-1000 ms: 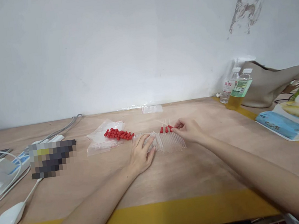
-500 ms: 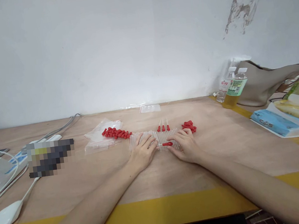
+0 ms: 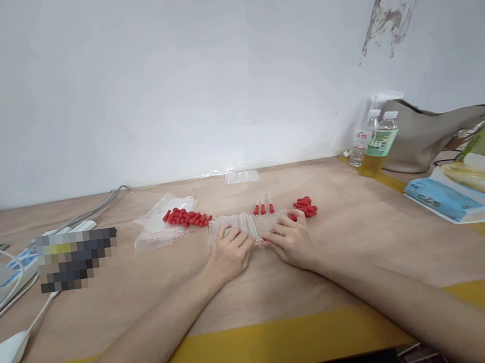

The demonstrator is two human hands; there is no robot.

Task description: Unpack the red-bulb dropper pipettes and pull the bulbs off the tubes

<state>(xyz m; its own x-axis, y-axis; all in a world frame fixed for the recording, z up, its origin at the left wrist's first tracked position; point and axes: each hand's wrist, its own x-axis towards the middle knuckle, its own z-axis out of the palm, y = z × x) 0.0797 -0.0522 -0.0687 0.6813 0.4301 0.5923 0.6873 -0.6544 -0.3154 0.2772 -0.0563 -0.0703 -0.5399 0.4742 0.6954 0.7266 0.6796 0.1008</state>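
Observation:
My left hand (image 3: 232, 252) is closed, its thumb and fingertips pinching a thin glass dropper tube (image 3: 259, 242) low over the table. My right hand (image 3: 293, 241) is closed on a red rubber bulb (image 3: 266, 241) at that tube's right end, and its fingers cover most of the bulb. Under and behind both hands lies a row of clear glass tubes (image 3: 251, 223), side by side. Beyond it, three droppers (image 3: 263, 208) with red bulbs lie with their tips toward the wall. Loose red bulbs (image 3: 185, 217) form a pile at left, and a smaller pile (image 3: 306, 206) sits at right.
Clear plastic bags (image 3: 156, 236) lie beside the left pile. A power strip (image 3: 18, 265) with white cables is at far left. Two bottles (image 3: 377, 144), a grey-brown bag (image 3: 414, 140) and a blue tissue pack (image 3: 454, 199) stand at right. Yellow tape (image 3: 263, 347) edges the table.
My right hand has moved in toward my left and now covers most of the red bulb that showed between the hands. The view has shifted slightly.

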